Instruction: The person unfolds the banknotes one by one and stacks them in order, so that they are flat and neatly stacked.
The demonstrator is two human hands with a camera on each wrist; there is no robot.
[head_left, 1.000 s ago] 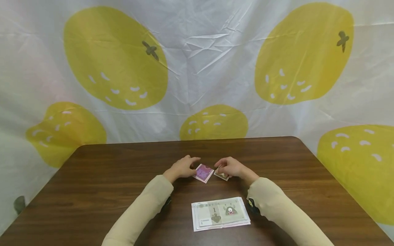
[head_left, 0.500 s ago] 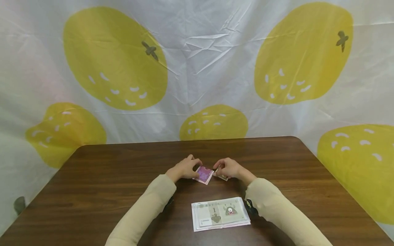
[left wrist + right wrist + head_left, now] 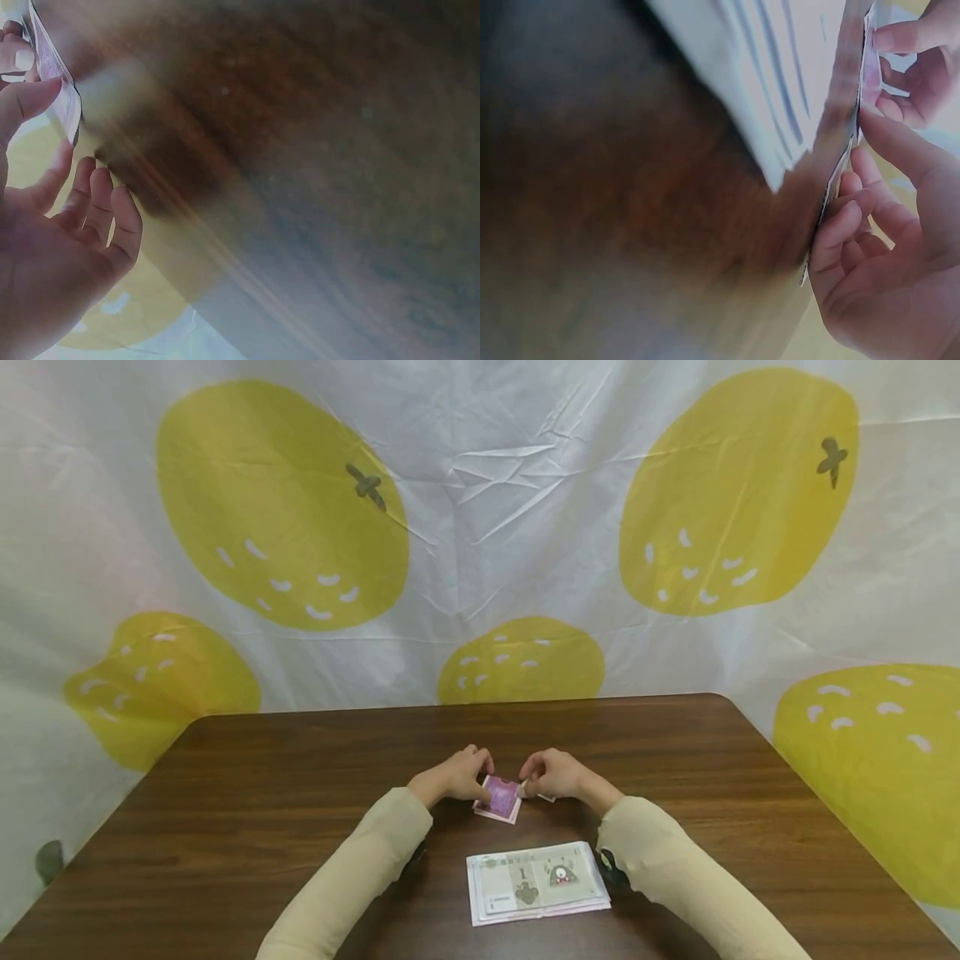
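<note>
In the head view, a small pile of purple banknotes (image 3: 501, 795) lies mid-table, turned at a slight angle. My left hand (image 3: 459, 776) holds it at the left side, thumb on top and index finger at the far edge; the left wrist view shows that thumb against the pink note face (image 3: 56, 67). At the pile's right edge, my right hand (image 3: 557, 774) pinches a pale note corner between thumb and index finger. Under its curled fingers a brownish banknote (image 3: 548, 797) shows only in part; the right wrist view has its thin edge (image 3: 826, 195) along the fingertips.
Nearer the person lies a larger stack of banknotes (image 3: 536, 882), with a greenish one on top. The dark wooden table (image 3: 300, 843) ends at a white cloth (image 3: 517, 527) printed with yellow fruit.
The purple pile has shifted slightly toward the person and turned straighter. My left hand has moved right and closed onto it. My right fingers have come left to its edge, covering more of the brownish note.
</note>
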